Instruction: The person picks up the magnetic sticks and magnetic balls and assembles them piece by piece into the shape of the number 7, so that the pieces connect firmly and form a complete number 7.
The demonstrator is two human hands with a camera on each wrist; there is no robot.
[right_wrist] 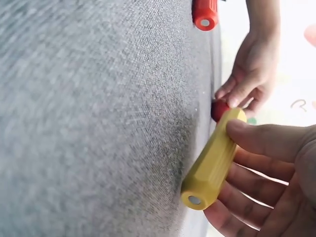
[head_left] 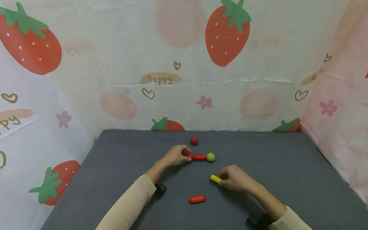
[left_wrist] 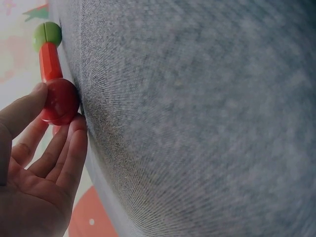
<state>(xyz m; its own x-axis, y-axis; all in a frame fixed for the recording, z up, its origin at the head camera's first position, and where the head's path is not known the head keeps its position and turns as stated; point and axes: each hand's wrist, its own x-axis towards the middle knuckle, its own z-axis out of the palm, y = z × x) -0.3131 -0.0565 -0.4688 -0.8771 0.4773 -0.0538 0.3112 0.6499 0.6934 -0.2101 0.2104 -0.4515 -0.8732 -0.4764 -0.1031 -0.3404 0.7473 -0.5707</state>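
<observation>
My left hand [head_left: 174, 156] holds a red ball [left_wrist: 62, 101] between thumb and fingers. That ball sits at one end of a red faceted rod [head_left: 200, 157], and a green ball [head_left: 210, 157] sits at the rod's other end. Lower and to the right, my right hand [head_left: 238, 179] pinches a yellow faceted rod [right_wrist: 210, 170]. A small silver disc shows in the yellow rod's near end in the right wrist view. Between the two hands and the joined piece there is a gap in the head view.
Nearer the front of the grey table [head_left: 258, 150] lies a second red rod [head_left: 197, 199]. Another red ball [head_left: 194, 141] stands behind the joined piece. A strawberry-printed cloth [head_left: 184, 57] hangs along the back and sides.
</observation>
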